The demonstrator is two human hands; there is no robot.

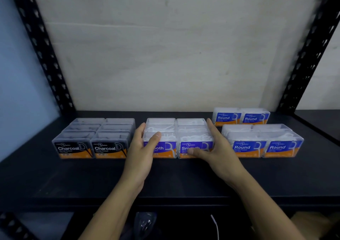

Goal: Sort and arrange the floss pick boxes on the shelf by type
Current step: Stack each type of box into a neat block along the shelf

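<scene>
Two bare hands bracket a block of clear plastic floss pick boxes on a black shelf point(165, 181). The left hand point(142, 148) lies flat against the block's left side with its thumb resting on top of the front box. The right hand point(215, 148) presses flat against the right side, its thumb laid across the front label. Neither hand curls round a box; the fingers are straight and the block sits between the two palms. These are the Smooth boxes point(191, 129), six of them in two columns of three, with purple and orange labels reading "Smooth", partly hidden by the thumbs. Just outside the left hand, a narrow gap away, stand six Charcoal boxes point(73, 148) in the same two-by-three layout, their black and orange labels reading "Charcoal Dental Flosser". Outside the right hand sit four front Round boxes point(261, 140), two by two, with blue and orange labels reading "Round Dental Flosser". Two rear Round boxes point(241, 117) stand beyond the right fingertips, side by side against the wall point(174, 46). The small brand line above each name is too blurred to read. All three front rows line up at roughly the same depth, and a broad strip of bare shelf runs from them back to the wrists and the shelf's front edge. Open shelf also lies behind the Charcoal and Smooth blocks. Perforated black uprights point(40, 50) frame both sides.
</scene>
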